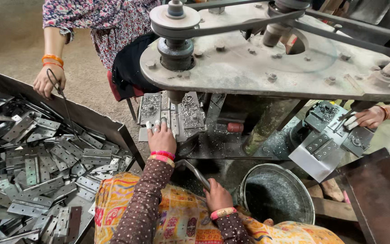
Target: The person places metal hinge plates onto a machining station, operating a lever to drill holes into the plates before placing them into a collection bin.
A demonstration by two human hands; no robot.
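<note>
My left hand (161, 138), fingertips wrapped in white tape, presses flat on a metal hinge plate (159, 110) on the small drill table, just below the drill spindle (176, 95). My right hand (217, 195) is closed around a bent metal lever (194, 171) close to my lap. Both of my arms wear brown dotted sleeves and pink and orange bangles. Metal shavings lie over the plates on the table.
A big metal tray (100, 119) at the left holds several hinges. A person in a floral dress stands behind it, their hand (46, 81) holding a wire hook. Another person's hand (369, 117) works hinges at the right. A bucket (305, 199) of shavings stands by my knee, and a belt-driven machine plate (258, 68) overhangs.
</note>
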